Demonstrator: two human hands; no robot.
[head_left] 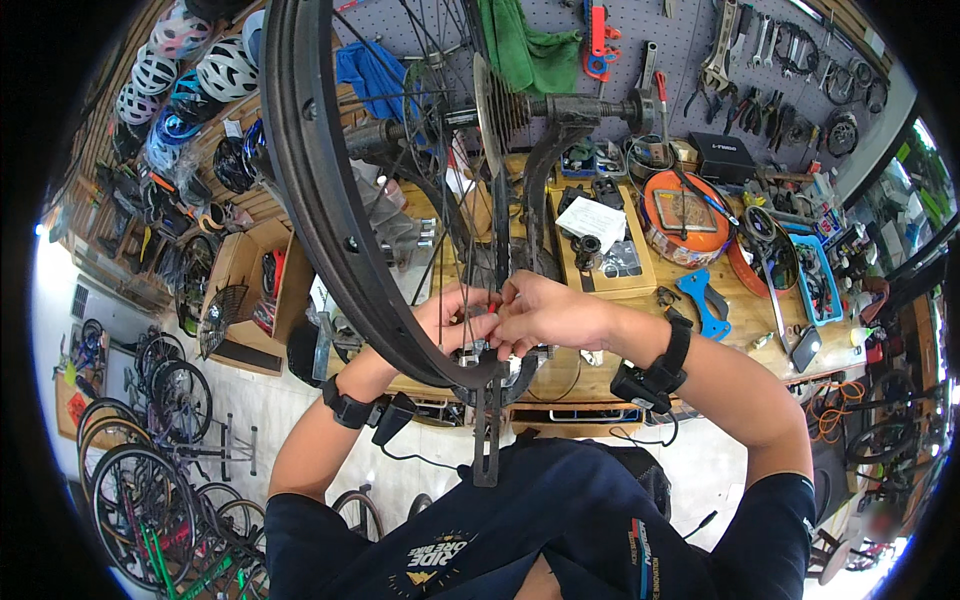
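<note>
Blue bin holds mixed small items, carton red-and-black packs. Black spoked wheel sits in metal stand; left hand and right hand have fingers bunched at its lower spokes, can't tell what's pinched.

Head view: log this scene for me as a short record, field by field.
Workpiece: black-rimmed spoked bicycle wheel, mounted upright in a black metal stand
Left hand: curled at the wheel's lower section; grip unclear
Right hand: fingertips close against the left hand's; anything held is hidden
Surface: light-brown wooden workbench, bearing a round orange container and flat blue piece
Backdrop: grey pegboard with green fabric cloth
</note>
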